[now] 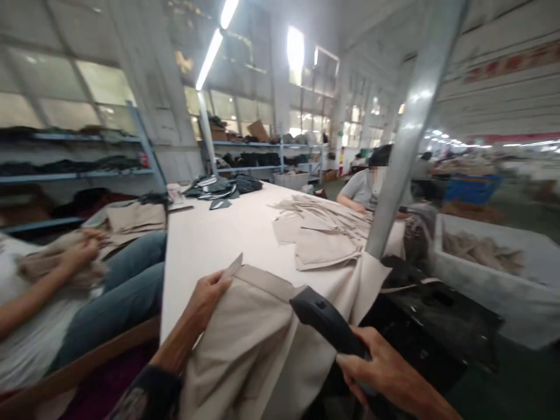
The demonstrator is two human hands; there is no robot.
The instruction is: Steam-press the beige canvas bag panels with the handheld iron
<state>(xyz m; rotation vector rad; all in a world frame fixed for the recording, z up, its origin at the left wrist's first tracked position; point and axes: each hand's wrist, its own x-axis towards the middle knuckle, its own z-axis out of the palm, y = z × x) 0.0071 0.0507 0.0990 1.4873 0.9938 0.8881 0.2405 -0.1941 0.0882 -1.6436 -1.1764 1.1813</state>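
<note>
My left hand [205, 297] pinches the upper left corner of a beige fabric piece [245, 332]. A folded band [265, 281] runs along the top of this cloth, which hangs over the near edge of the table. My right hand [376, 361] is wrapped around the handle of a black handheld tool [328, 321], shaped like a barcode scanner. Its head is at the right end of the band; whether it touches the cloth I cannot tell. Beyond lie loose beige fabric pieces [326, 248] on the white table [205, 233].
Dark garments [223, 186] lie at the table's far left. A metal post [406, 128] rises at its right edge, near a seated person [361, 189]. A white bin [485, 291] with beige cloth stands at right. Another person's hands [87, 245] hold cloth at left.
</note>
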